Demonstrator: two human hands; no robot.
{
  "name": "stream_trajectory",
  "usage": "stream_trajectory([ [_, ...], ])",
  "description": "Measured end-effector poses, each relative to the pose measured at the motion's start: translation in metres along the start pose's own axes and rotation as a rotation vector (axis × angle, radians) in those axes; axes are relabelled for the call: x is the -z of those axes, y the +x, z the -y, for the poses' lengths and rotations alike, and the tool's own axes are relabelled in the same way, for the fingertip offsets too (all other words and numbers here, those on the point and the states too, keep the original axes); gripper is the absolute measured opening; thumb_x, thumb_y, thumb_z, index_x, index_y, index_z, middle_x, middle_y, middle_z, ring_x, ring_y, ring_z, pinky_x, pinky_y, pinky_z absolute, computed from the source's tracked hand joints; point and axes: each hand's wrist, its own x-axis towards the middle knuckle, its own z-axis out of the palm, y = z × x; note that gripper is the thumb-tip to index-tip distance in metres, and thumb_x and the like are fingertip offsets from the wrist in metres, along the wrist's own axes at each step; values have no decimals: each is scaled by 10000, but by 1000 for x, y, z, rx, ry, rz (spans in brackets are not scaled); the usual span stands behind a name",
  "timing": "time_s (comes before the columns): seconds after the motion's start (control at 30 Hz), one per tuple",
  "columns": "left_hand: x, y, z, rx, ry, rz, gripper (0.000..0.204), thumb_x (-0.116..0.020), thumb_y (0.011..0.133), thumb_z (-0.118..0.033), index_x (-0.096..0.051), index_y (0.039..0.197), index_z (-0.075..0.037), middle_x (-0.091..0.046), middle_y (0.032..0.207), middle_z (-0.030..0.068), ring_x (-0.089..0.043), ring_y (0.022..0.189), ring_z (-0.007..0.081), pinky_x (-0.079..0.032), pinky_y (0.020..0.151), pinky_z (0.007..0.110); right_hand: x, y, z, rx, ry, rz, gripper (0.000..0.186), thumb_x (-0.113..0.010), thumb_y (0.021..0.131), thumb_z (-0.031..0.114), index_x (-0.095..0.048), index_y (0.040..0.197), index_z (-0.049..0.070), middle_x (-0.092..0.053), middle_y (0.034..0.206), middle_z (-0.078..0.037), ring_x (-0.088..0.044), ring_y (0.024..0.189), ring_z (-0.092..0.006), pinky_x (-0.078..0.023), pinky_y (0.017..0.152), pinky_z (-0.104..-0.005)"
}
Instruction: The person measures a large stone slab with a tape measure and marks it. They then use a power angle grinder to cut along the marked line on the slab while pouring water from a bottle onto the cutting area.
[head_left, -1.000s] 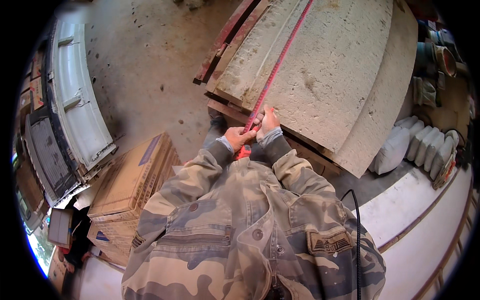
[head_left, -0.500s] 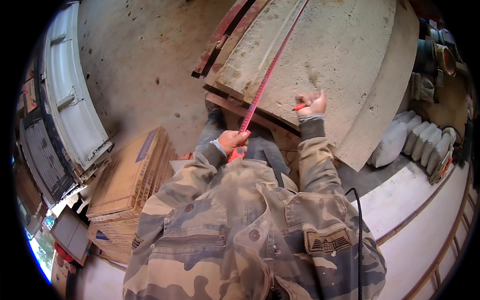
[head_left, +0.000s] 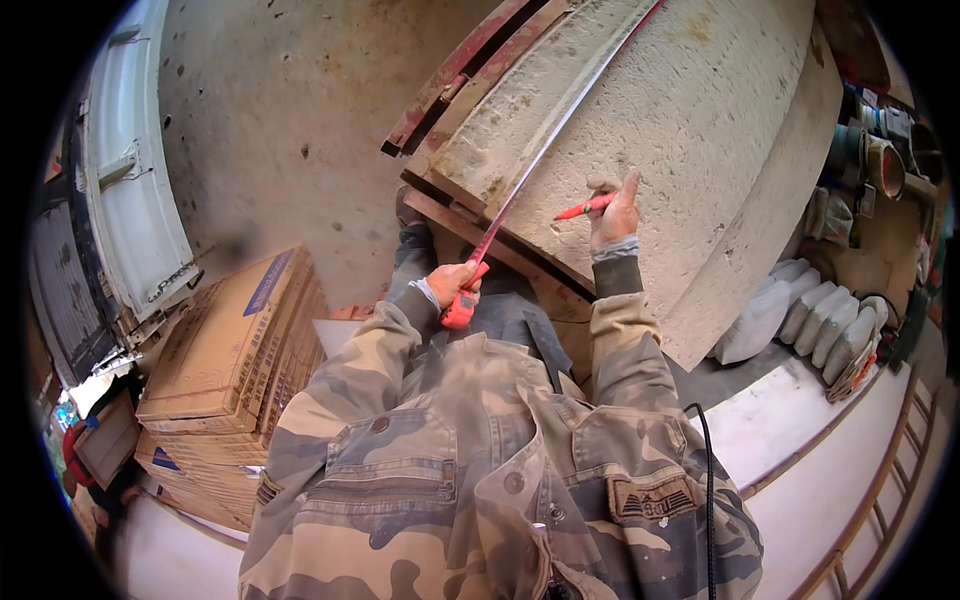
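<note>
Head view, and here we are at the pale slab (head_left: 690, 130): just short of its near edge, our left hand (head_left: 452, 283) is wrapped round a red tape measure (head_left: 459, 312), the blade (head_left: 541, 152) slanting away over the slab. Above the slab, our right hand (head_left: 615, 217) grips a red pen (head_left: 583, 208), one finger up. Pitted, stained slab, this! Concrete floor (head_left: 270, 120) left of it, stacked cartons (head_left: 205, 345) near-left, whitish sacks (head_left: 750, 318) on its right.
</note>
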Motion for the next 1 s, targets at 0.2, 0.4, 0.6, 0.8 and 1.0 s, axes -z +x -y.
stream_trajectory([
  [0.2,11,3,-11,153,-137,215,487,-444,976,-504,-502,767,-67,-521,637,72,-527,542,189,-489,544,333,-30,30,17,176,-65,227,577,-683,825,535,-639,868,-39,-562,632,-40,-567,551,-141,-473,529,-255],
  [0.4,17,6,-15,224,-203,261,411,-442,992,-450,-494,828,-77,-513,634,68,-524,533,213,-489,535,358,-65,31,15,225,-458,570,192,-757,789,128,-593,858,54,-591,782,4,-536,703,-73,-445,629,-231],
  [0.6,24,13,-11,241,-291,288,416,-461,992,-408,-480,775,-54,-519,655,79,-561,572,223,-507,563,360,-73,46,-4,136,-424,652,194,-659,865,166,-619,979,15,-637,848,-30,-582,757,-98,-483,684,-249],
  [0.8,23,12,-10,299,-324,218,394,-463,992,-401,-486,801,-58,-498,638,71,-524,563,214,-482,540,366,-68,54,-4,180,-532,744,228,-662,861,191,-634,999,11,-656,861,-39,-607,786,-106,-498,707,-257],
  [1.0,31,20,-1,346,-425,402,374,-445,995,-406,-504,836,-73,-519,653,80,-509,561,208,-462,543,366,-60,45,6,386,-887,740,226,-715,806,192,-623,925,24,-649,824,-33,-591,749,-99,-490,686,-261],
])
